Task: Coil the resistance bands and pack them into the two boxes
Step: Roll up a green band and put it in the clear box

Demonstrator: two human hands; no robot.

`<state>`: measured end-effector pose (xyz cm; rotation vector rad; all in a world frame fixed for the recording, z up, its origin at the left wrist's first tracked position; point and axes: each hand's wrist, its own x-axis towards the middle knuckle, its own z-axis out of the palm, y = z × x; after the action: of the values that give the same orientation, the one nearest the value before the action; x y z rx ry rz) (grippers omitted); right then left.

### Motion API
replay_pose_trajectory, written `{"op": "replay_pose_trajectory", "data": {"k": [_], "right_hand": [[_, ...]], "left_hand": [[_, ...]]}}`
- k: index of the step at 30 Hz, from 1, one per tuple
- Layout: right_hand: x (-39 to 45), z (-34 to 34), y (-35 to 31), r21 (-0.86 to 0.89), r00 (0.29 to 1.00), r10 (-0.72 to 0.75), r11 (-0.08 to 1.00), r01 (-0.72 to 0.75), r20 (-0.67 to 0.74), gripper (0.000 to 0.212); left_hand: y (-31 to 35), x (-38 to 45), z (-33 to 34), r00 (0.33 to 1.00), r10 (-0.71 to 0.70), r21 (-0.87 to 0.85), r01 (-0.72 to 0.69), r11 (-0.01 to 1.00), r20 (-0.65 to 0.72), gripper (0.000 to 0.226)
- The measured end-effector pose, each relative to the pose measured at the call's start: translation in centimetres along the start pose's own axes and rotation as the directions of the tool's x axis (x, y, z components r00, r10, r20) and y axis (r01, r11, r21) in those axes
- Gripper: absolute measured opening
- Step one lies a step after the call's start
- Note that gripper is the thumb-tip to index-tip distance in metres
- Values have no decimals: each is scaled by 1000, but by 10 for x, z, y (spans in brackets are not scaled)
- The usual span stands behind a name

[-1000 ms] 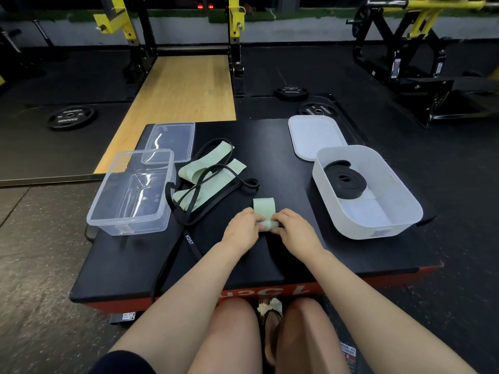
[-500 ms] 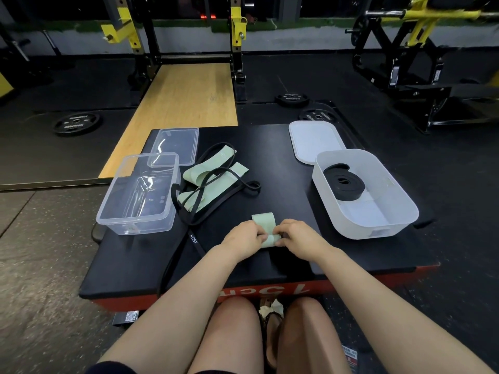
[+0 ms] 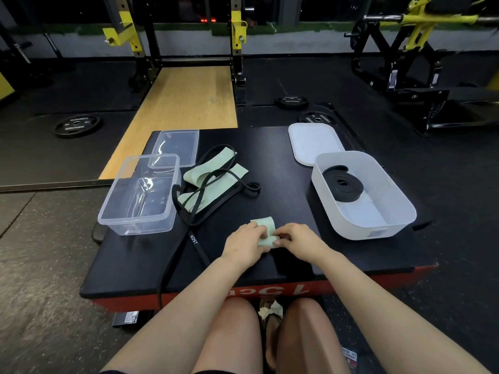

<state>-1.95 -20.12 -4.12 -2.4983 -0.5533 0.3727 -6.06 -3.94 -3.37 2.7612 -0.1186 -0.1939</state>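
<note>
Pale green flat resistance band [image 3: 266, 230], part-rolled, pinched between both hands near the front middle of the black padded platform [image 3: 272, 168]. Left hand [image 3: 244, 244] curled round the rolled end, thumb and fingers gripping it; right hand [image 3: 295, 240] pinching the same roll from the other side, fingertips bent onto it. Loose end of the strip standing up just beyond the knuckles. Bare black surface ahead of the hands, between the two boxes; red front edge of the platform close below the wrists.

Tangled heap of more pale green bands and thin black loop bands [image 3: 213, 184] lying left of centre, one black strand trailing over the front edge.

Clear rectangular plastic box [image 3: 140, 194] at left, touching the heap, holding no bands, its clear lid [image 3: 176, 147] behind it. White oval-cornered plastic box [image 3: 363, 195] at right, holding one coiled black band [image 3: 343, 186], its white lid [image 3: 314, 143] flat behind.
</note>
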Motion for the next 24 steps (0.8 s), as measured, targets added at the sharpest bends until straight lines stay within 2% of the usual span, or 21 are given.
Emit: {"op": "replay_pose_trajectory", "data": {"k": [3, 5, 9, 13, 21, 24], "right_hand": [[-5, 7, 2, -6, 990, -54, 999, 54, -129, 30], [-9, 12, 4, -66, 981, -114, 992, 104, -160, 31], [-10, 15, 6, -146, 980, -147, 981, 127, -137, 39], [-3, 16, 3, -154, 980, -136, 982, 113, -148, 34], [12, 10, -2, -69, 996, -79, 995, 77, -30, 32], [15, 8, -3, -36, 999, -54, 998, 54, 5, 32]], "left_hand": [[-4, 5, 2, 999, -51, -84, 51, 995, 6, 32], [-6, 8, 1, 997, -74, -124, 76, 989, 13, 34], [-8, 14, 0, 993, -110, -179, 115, 977, 35, 31], [-9, 15, 1, 990, -140, -203, 144, 968, 33, 28], [-6, 7, 5, 980, -51, -96, 33, 995, -194, 21], [-8, 5, 6, 976, -22, -92, 2, 996, -216, 23]]}}
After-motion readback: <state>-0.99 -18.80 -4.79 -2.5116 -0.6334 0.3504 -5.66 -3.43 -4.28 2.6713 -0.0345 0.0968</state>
